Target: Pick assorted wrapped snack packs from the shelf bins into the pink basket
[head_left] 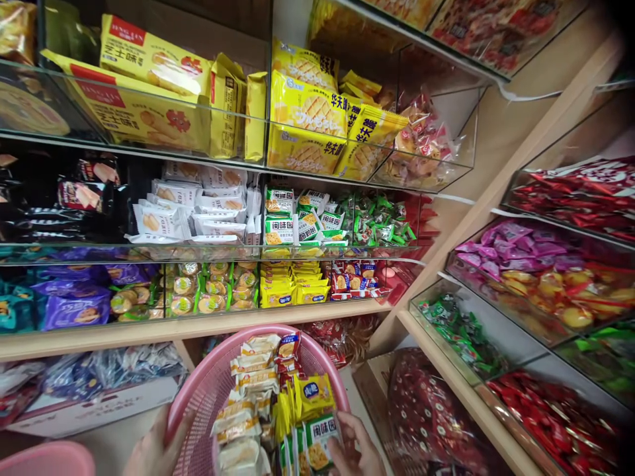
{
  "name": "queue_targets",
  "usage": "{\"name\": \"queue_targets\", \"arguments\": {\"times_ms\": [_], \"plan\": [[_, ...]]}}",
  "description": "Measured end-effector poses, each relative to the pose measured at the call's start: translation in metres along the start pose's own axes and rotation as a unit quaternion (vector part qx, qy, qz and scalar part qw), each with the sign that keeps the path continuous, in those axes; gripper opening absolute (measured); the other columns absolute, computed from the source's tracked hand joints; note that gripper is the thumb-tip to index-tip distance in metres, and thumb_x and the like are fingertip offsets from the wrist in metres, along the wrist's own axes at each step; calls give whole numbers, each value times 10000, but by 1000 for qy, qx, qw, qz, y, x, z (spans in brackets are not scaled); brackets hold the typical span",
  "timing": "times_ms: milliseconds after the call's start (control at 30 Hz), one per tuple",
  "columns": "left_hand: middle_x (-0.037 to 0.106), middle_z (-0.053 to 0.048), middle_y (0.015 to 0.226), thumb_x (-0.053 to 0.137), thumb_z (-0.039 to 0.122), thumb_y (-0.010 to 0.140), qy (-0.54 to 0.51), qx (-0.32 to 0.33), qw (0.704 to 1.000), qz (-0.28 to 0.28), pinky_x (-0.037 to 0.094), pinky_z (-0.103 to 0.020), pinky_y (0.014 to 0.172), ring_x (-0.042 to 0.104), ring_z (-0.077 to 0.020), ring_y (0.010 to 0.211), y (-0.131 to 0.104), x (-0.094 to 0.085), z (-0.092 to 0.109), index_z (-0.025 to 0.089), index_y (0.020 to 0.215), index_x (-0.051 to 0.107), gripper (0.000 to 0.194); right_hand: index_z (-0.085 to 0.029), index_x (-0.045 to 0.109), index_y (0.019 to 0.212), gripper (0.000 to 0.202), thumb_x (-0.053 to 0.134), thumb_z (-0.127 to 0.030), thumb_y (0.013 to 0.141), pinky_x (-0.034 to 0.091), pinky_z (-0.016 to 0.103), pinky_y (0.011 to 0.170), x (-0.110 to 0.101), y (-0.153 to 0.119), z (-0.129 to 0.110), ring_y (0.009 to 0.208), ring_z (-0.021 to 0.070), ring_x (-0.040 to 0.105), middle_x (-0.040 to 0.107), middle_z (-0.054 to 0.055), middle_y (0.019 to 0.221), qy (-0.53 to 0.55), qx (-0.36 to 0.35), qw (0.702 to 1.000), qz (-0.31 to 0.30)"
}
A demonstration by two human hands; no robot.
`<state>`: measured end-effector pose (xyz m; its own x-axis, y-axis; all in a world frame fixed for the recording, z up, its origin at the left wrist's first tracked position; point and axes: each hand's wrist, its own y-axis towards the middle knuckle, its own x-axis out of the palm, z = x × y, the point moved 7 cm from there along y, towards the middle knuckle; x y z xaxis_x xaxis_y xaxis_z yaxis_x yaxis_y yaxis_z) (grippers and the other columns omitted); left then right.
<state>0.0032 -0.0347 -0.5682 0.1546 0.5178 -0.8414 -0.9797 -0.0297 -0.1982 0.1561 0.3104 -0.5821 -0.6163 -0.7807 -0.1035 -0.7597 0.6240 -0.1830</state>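
Note:
A pink plastic basket [174, 404] stands in front of me, tilted toward me, with rows of wrapped snacks in it. My left hand [157, 444] is blurred and closed round the basket's left rim. On the right side, my right hand [358, 444] has its thumb and fingers at the edge of a green-and-white snack packet [320, 441], pinching it inside the basket. Behind that lie yellow snack packets [312, 395]. Cream-and-gold packets [255, 380] fill the left part, and small red-and-blue packets [288, 346] sit at the far end.
Wooden shelving [198, 325] with clear bins of wrapped snacks rises just beyond the basket. Another shelf [461, 403] with bins runs along the right. Below are a white carton [99, 406], a bag of dark red packets [421, 403] and a second pink container [47, 457].

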Motion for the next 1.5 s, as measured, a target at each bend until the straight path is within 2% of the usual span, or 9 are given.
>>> {"name": "queue_targets", "arguments": {"times_ms": [233,500,733,833,900,1000,1100,1300,1500], "plan": [[720,-139,860,301,481,825,5,-7,1000,-4,484,-357,767,668,-317,896,-3,-2,3,179,1018,495,408,-178,539,1070,485,533,-498,705,551,322,613,16,-5,1,674,248,672,692,83,794,-125,-88,988,-21],[705,-139,895,264,505,832,24,-13,999,-24,477,-348,774,661,-319,917,-1,3,-1,186,1060,450,434,-259,504,1206,404,442,-265,806,551,339,794,15,-16,-6,1050,264,609,625,88,1155,-319,-240,916,22],[700,-146,900,265,504,810,25,-19,999,-31,479,-358,782,656,-326,924,-1,2,2,206,989,432,385,-211,489,1215,381,485,-294,843,552,285,732,16,-23,-40,940,230,641,656,81,1074,-452,-371,811,21],[691,-161,946,252,504,815,25,-17,999,-37,471,-356,803,646,-327,955,-1,3,1,192,1025,426,415,-194,536,1117,293,503,-254,832,528,291,728,36,-38,-67,872,212,632,665,72,991,-475,-458,751,-14],[687,-168,968,251,522,815,27,-16,999,-37,467,-359,816,638,-329,974,0,3,1,180,1063,427,458,-205,581,909,142,469,-197,821,503,314,665,59,-53,-72,724,189,603,647,37,810,-464,-527,709,-70],[685,-175,987,257,539,813,29,-13,999,-35,466,-356,821,629,-332,996,-1,4,1,163,1098,432,503,-196,505,622,211,457,-175,826,448,315,598,89,-74,-55,567,146,491,517,-11,583,-454,-623,617,-159],[693,-164,970,254,544,816,29,-12,999,-23,475,-350,804,636,-326,983,-2,3,1,161,1101,449,516,-172,491,551,297,518,-231,841,451,350,715,103,-79,-22,606,131,471,496,-26,545,-457,-670,542,-223],[694,-172,986,291,526,810,27,-4,1000,-4,488,-360,794,651,-321,955,1,4,-4,155,1101,468,503,-193,575,582,286,580,-332,832,402,420,938,110,-61,21,713,147,508,577,-31,535,-519,-596,518,-328],[714,-131,889,300,523,810,10,1,1000,-6,492,-344,763,663,-313,918,1,4,-4,195,1015,474,425,-196,651,689,197,601,-344,809,414,411,984,113,-51,44,749,175,560,634,-14,580,-574,-536,514,-344]]}}
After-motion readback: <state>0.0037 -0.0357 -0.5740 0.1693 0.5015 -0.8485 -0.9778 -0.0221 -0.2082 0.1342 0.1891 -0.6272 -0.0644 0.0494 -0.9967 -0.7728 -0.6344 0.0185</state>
